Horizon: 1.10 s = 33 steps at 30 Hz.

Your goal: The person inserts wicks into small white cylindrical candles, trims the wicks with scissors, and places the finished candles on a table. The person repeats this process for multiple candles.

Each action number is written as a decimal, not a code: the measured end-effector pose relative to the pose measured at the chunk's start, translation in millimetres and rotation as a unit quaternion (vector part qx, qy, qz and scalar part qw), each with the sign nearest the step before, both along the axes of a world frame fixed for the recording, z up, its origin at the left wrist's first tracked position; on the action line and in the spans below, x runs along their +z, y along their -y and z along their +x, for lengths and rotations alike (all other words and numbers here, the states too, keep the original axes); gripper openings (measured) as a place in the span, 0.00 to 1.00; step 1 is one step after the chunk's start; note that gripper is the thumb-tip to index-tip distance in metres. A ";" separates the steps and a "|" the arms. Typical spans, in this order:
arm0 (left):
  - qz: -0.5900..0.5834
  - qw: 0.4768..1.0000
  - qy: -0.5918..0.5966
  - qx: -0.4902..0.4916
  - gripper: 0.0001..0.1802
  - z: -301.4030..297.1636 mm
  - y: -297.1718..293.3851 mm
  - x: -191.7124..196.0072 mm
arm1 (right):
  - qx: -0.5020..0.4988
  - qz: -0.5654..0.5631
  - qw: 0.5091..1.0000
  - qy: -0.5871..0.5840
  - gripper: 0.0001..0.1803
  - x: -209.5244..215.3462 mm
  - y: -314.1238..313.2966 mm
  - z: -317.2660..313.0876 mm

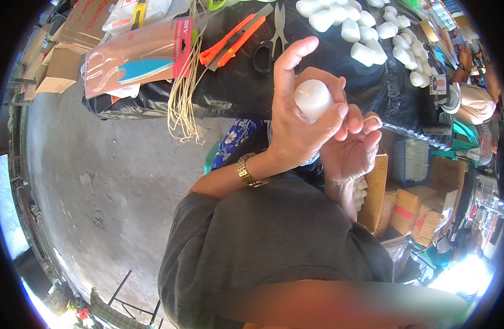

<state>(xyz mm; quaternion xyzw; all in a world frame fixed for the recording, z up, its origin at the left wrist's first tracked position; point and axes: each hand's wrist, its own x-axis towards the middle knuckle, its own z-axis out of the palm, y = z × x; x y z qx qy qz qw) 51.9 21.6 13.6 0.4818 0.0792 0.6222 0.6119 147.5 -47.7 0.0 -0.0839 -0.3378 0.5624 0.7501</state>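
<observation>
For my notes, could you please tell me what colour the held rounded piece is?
The rounded piece is white, best seen in the head view.

White cylinder [314, 98]: lower part hidden by left hand [295, 131].

Floor [115, 181]: bare grey concrete, locally stained, extending across the left side. Table [235, 93]: far side, covered with glossy black plastic sheeting. Brown cartons [60, 71] stand at far left; further cardboard boxes [409, 209] stand at right. Bright light [468, 281] glares at near right.
</observation>
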 end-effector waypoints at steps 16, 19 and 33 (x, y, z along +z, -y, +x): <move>-0.030 0.996 -0.082 -0.007 0.30 -11.2 4.4 4.9 | -0.058 -0.043 0.995 0.067 0.16 -11.5 2.9 -7.3; -0.037 0.996 -0.075 -0.014 0.28 -10.6 4.2 4.3 | -0.053 -0.041 0.996 0.055 0.16 -12.7 2.4 -6.1; -0.050 0.996 -0.065 -0.033 0.23 -12.0 3.6 5.5 | -0.067 -0.025 0.991 0.109 0.14 -12.3 3.0 -2.1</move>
